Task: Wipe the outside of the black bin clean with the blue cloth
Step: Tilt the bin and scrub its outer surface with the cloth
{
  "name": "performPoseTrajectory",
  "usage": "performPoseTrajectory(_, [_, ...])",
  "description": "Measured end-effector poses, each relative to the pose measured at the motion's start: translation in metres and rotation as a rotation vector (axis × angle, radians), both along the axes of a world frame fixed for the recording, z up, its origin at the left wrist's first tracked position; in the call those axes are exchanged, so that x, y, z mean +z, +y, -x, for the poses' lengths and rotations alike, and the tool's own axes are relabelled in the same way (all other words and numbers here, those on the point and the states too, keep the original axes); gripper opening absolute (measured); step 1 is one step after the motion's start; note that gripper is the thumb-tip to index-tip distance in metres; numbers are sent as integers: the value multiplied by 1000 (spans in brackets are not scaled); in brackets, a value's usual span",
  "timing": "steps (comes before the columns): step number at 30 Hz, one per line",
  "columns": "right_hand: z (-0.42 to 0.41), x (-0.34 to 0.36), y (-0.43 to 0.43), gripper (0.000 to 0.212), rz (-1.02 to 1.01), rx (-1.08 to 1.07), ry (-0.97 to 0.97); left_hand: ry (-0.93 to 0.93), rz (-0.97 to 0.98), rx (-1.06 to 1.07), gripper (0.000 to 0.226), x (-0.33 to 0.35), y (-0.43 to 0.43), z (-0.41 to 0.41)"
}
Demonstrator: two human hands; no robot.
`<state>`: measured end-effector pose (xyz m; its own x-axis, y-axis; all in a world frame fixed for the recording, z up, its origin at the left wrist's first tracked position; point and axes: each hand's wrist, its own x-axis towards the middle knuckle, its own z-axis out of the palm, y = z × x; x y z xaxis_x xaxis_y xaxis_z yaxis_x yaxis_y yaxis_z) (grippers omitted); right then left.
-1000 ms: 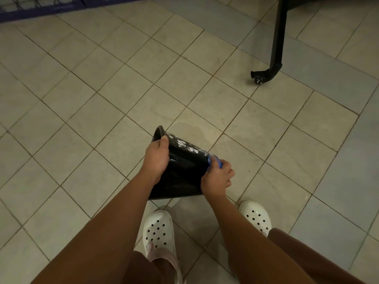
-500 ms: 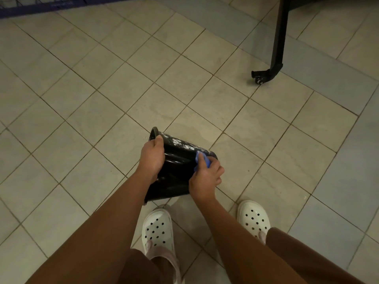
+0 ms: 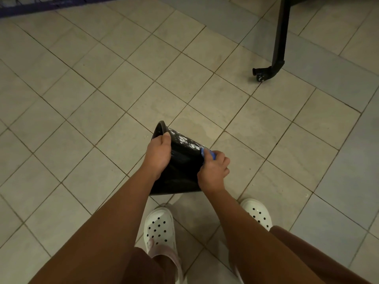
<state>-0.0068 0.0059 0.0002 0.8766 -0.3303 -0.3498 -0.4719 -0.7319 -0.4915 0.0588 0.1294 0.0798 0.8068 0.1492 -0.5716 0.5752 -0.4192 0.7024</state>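
A glossy black bin (image 3: 180, 171) with white flower prints is tilted above the tiled floor, its open rim pointing up and to the left. My left hand (image 3: 158, 155) grips the bin at its rim, thumb over the edge. My right hand (image 3: 213, 171) holds a bunched blue cloth (image 3: 208, 153) against the bin's right side near the printed band. Only a small blue corner of the cloth shows above my fingers.
A black metal leg with a caster foot (image 3: 266, 71) stands at the upper right. A dark blue wire rack edge (image 3: 37, 5) runs along the top left. My feet in white clogs (image 3: 159, 228) are just below the bin. A faint wet patch (image 3: 196, 128) lies beyond the bin.
My right hand with the cloth slid left across the bin's side, then back right toward its edge. The left hand kept its grip on the rim.
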Motion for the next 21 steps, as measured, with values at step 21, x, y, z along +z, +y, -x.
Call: performPoseTrajectory(21, [4, -2, -7, 53, -32, -289, 269, -36, -49, -57, 53, -2, 0, 5])
